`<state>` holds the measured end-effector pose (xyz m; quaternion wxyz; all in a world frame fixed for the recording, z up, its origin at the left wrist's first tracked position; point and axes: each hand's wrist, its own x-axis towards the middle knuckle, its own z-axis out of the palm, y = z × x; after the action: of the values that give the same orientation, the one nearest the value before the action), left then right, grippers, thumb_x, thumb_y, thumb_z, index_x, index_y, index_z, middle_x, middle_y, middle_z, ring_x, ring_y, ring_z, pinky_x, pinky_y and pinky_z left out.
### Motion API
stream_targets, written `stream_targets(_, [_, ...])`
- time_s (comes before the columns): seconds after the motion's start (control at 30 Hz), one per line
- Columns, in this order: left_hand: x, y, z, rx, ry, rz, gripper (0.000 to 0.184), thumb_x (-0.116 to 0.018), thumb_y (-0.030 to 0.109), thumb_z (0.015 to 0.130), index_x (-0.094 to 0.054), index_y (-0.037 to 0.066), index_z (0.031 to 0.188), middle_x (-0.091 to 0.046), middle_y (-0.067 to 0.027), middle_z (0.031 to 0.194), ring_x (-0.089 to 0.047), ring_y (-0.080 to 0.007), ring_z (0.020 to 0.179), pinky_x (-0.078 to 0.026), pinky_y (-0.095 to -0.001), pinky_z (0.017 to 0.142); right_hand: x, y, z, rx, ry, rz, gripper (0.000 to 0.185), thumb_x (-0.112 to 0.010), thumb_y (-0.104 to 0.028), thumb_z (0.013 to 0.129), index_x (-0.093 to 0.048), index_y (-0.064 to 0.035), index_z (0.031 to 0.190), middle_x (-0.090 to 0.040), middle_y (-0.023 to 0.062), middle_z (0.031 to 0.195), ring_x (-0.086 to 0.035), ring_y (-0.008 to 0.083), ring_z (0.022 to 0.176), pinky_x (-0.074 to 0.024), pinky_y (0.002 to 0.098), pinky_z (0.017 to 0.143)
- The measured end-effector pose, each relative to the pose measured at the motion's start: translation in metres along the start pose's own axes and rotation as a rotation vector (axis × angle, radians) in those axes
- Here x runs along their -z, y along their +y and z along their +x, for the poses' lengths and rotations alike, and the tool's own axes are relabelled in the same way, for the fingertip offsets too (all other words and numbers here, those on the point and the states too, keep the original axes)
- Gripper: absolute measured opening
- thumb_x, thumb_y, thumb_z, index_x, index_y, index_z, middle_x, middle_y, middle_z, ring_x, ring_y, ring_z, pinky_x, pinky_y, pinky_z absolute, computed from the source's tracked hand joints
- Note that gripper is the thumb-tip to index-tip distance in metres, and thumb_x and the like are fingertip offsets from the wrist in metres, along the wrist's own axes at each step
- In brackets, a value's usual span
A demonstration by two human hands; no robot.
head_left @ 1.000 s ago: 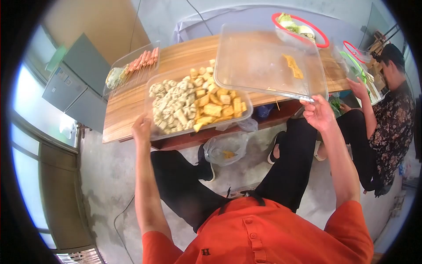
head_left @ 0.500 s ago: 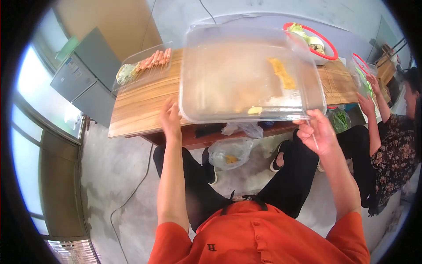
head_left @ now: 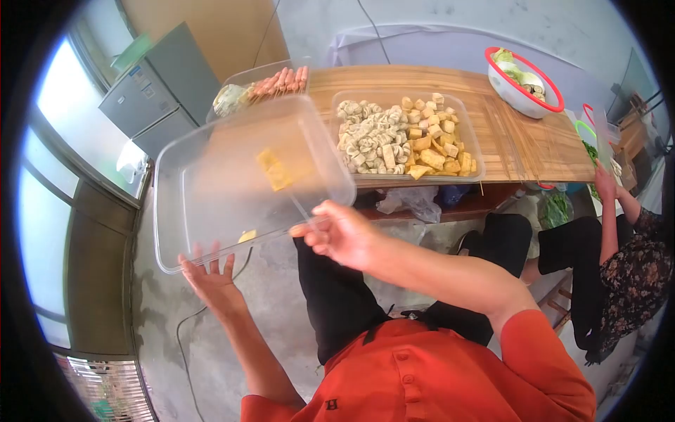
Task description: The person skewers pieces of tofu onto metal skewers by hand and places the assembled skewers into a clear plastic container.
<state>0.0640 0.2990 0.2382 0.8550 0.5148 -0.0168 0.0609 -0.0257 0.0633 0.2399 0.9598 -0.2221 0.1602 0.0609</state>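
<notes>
A large clear plastic tray (head_left: 204,186) is held tilted over the table's left front edge. A yellow tofu-skin-like strip (head_left: 274,171) and a small yellow piece (head_left: 247,236) show in it. My left hand (head_left: 214,285) supports its lower left edge, the fingers spread against the plastic. My right hand (head_left: 341,235) pinches the lower right corner, along with a thin skewer (head_left: 304,211). Beyond, on the table, a second clear tray (head_left: 480,151) holds pale knotted pieces (head_left: 369,137) and yellow tofu chunks (head_left: 439,151).
Sausages (head_left: 281,81) lie in a tray at the back left of the wooden table (head_left: 422,76). Loose skewers (head_left: 503,141) lie to the right, near a red-rimmed bowl (head_left: 520,91) of vegetables. A co-worker (head_left: 629,274) sits at the far right. A grey fridge (head_left: 151,95) stands left.
Both my hands have swung the clear tray left and toward me, off the middle of the table. The second tray of knots and tofu chunks is now uncovered.
</notes>
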Motion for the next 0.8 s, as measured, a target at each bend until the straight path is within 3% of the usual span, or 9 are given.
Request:
stream_targets(0.13, [0.032, -0.008, 0.033, 0.115, 0.130, -0.027, 0.076, -0.064, 0.045, 0.088, -0.025, 0.009, 0.143, -0.034, -0.0160, 0.140, -0.048, -0.0347, 0.121, -0.047, -0.0490, 0.090, 0.004, 0.040, 0.050, -0.060, -0.070, 0.042, 0.021, -0.055, -0.021, 0.087, -0.056, -0.0023, 0.095, -0.068, 0.0220, 0.098, -0.066, 0.0182, 0.069, -0.0473, 0.0298, 0.060])
stream_targets(0.17, [0.039, -0.015, 0.041, 0.113, 0.131, -0.028, 0.076, -0.064, 0.045, 0.088, -0.025, 0.009, 0.143, -0.034, -0.0160, 0.140, -0.048, -0.0347, 0.121, -0.047, -0.0490, 0.090, 0.000, 0.044, 0.057, -0.061, 0.030, 0.030, 0.021, -0.054, -0.021, 0.088, -0.054, -0.0032, 0.098, -0.068, 0.0219, 0.098, -0.066, 0.0185, 0.071, -0.0472, 0.0306, 0.060])
stream_targets(0.2, [0.046, -0.024, 0.050, 0.168, 0.114, -0.077, 0.076, -0.066, 0.042, 0.087, -0.025, 0.009, 0.142, -0.035, -0.0174, 0.138, -0.046, -0.0362, 0.122, -0.046, -0.0503, 0.092, -0.002, 0.047, 0.062, -0.062, 0.131, 0.018, 0.021, -0.053, -0.021, 0.089, -0.052, -0.0041, 0.101, -0.068, 0.0218, 0.097, -0.067, 0.0189, 0.072, -0.0472, 0.0313, 0.061])
stream_targets(0.33, [0.069, -0.068, 0.093, 0.277, -0.007, -0.243, 0.074, -0.067, 0.037, 0.086, -0.026, 0.009, 0.141, -0.036, -0.0208, 0.134, -0.041, -0.0402, 0.126, -0.043, -0.0540, 0.099, 0.000, 0.051, 0.076, -0.002, 0.155, 0.010, 0.024, -0.051, -0.023, 0.093, -0.048, -0.0037, 0.106, -0.068, 0.0214, 0.101, -0.068, 0.0216, 0.083, -0.0478, 0.0333, 0.065])
stream_targets(0.4, [0.080, -0.087, 0.119, 0.280, -0.088, -0.212, 0.073, -0.066, 0.037, 0.087, -0.026, 0.010, 0.141, -0.034, -0.0211, 0.136, -0.040, -0.0401, 0.126, -0.042, -0.0544, 0.100, 0.001, 0.049, 0.081, -0.006, 0.098, 0.051, 0.023, -0.051, -0.023, 0.096, -0.049, -0.0037, 0.108, -0.064, 0.0207, 0.110, -0.065, 0.0257, 0.097, -0.0498, 0.0355, 0.076])
stream_targets(0.43, [0.081, -0.093, 0.129, 0.285, -0.168, -0.179, 0.072, -0.064, 0.038, 0.088, -0.026, 0.010, 0.141, -0.033, -0.0214, 0.138, -0.040, -0.0400, 0.127, -0.042, -0.0548, 0.101, 0.001, 0.049, 0.079, -0.001, 0.101, 0.054, 0.023, -0.051, -0.023, 0.096, -0.049, -0.0037, 0.108, -0.064, 0.0207, 0.110, -0.065, 0.0257, 0.097, -0.0498, 0.0355, 0.076])
stream_targets(0.5, [0.080, -0.105, 0.144, 0.340, -0.134, -0.211, 0.071, -0.063, 0.039, 0.089, -0.025, 0.010, 0.142, -0.033, -0.0215, 0.139, -0.039, -0.0397, 0.127, -0.041, -0.0545, 0.102, 0.002, 0.049, 0.066, -0.024, 0.103, -0.025, 0.021, -0.050, -0.020, 0.097, -0.048, -0.0039, 0.110, -0.059, 0.0192, 0.119, -0.060, 0.0286, 0.110, -0.0488, 0.0388, 0.088])
stream_targets(0.7, [0.072, -0.125, 0.182, 0.400, -0.144, -0.199, 0.075, -0.060, 0.043, 0.091, -0.019, 0.011, 0.145, -0.032, -0.0204, 0.139, -0.039, -0.0382, 0.128, -0.040, -0.0526, 0.103, 0.014, 0.030, 0.020, -0.007, -0.002, -0.046, 0.020, -0.049, -0.014, 0.097, -0.051, -0.0026, 0.114, -0.057, 0.0184, 0.122, -0.057, 0.0304, 0.117, -0.0470, 0.0418, 0.094])
stream_targets(0.8, [0.059, -0.122, 0.181, 0.369, -0.210, -0.169, 0.076, -0.059, 0.044, 0.091, -0.017, 0.013, 0.147, -0.032, -0.0194, 0.139, -0.039, -0.0380, 0.128, -0.040, -0.0517, 0.104, 0.027, 0.019, -0.001, 0.019, -0.044, -0.074, 0.019, -0.055, -0.014, 0.094, -0.052, -0.0042, 0.109, -0.059, 0.0145, 0.115, -0.060, 0.0279, 0.110, -0.0499, 0.0408, 0.091])
